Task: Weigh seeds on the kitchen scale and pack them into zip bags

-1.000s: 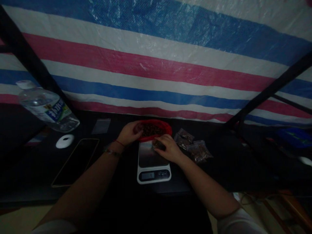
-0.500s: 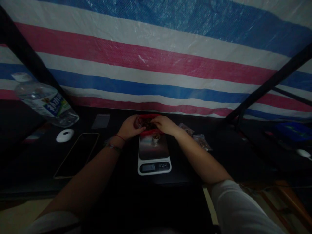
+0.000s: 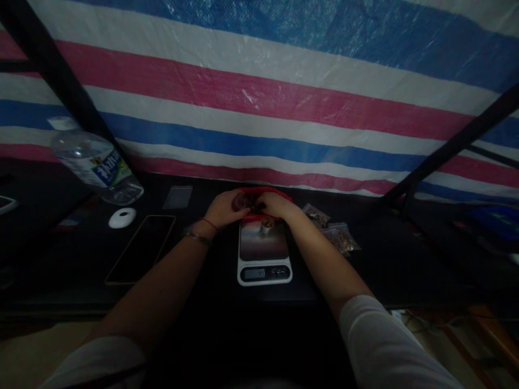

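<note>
A labelled water bottle (image 3: 97, 162) is sitting far left and a smartphone (image 3: 141, 249) is lying flat, seemingly kept outside the working area. A flat zip bag (image 3: 177, 197) is lying nearer, within easy reach. The left hand (image 3: 227, 209) is gripping the edge of the red plastic bag (image 3: 259, 189), presumably steadying its mouth. In front, a small metal cup (image 3: 266, 229) of brown pieces is resting on the digital scale (image 3: 263, 252), handy for short reaches. The right hand (image 3: 276, 205) is reaching inside the bag; in this gloom I cannot tell whether its fingers are pinching anything. Filled zip bags (image 3: 341, 239) are lying beyond the right forearm.
</note>
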